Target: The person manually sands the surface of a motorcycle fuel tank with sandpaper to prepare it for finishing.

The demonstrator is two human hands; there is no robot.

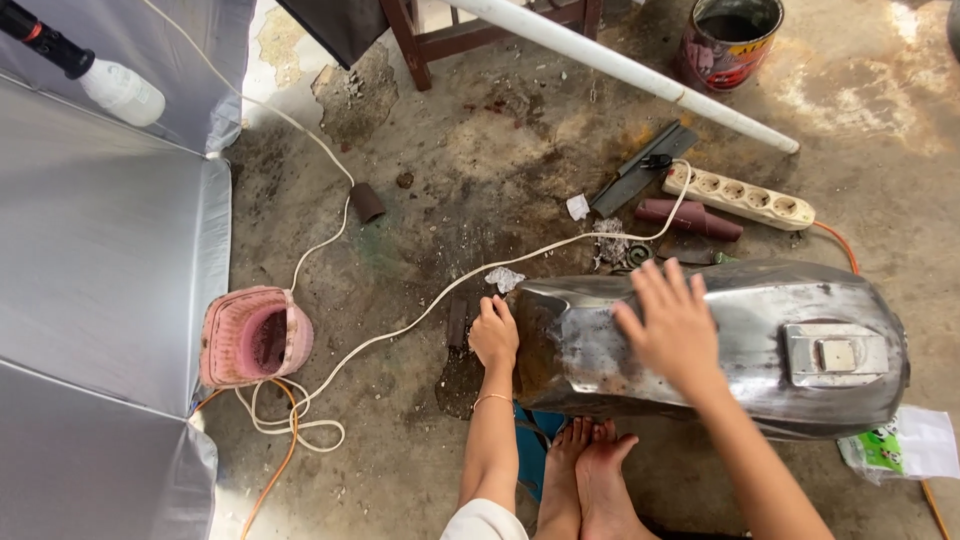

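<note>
Down on the concrete floor [450,180], bare metal fuel tank [760,340] lies sideways by the feet. Left hand [494,335] curled at its narrow end, maybe gripping sandpaper, hard to tell. Right hand [675,325] spread flat on top. Looks like mid-sanding; next stroke needs steady bracing.

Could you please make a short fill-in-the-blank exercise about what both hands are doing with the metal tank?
1. The right hand lies flat, fingers spread, on top of the bare metal ____.
2. The left hand is closed at the tank's narrow ____.
3. A ____ cable runs across the floor to the power strip.

Missing words: tank; end; white
</note>
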